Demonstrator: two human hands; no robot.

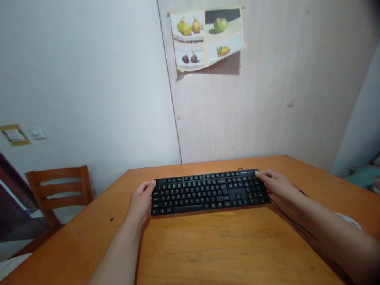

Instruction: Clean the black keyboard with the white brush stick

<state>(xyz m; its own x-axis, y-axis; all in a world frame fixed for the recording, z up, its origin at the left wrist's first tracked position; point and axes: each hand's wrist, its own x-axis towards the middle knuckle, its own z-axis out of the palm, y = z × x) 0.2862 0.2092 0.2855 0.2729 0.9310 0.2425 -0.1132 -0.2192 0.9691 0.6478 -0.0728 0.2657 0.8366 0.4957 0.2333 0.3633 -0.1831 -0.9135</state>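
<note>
A black keyboard [196,194] spans the space between my two hands, keys facing up towards me. My left hand [141,200] grips its left end, the thumb at the upper left corner. At the other end, my right hand [274,183] is closed on the upper right corner with its thumb on top. The fingers beneath the keyboard are hidden. A thin black cable [293,221] runs out past the right end and under my right forearm. Whether the keyboard rests on the wooden table [213,249] or is lifted slightly, I cannot tell.
A small dark bit [112,219] lies on the table's left side. Something white and curved [348,220] sits beyond my right forearm. A wooden chair [62,188] stands at the left edge. Fruit pictures [208,39] hang on the wall panel behind the table.
</note>
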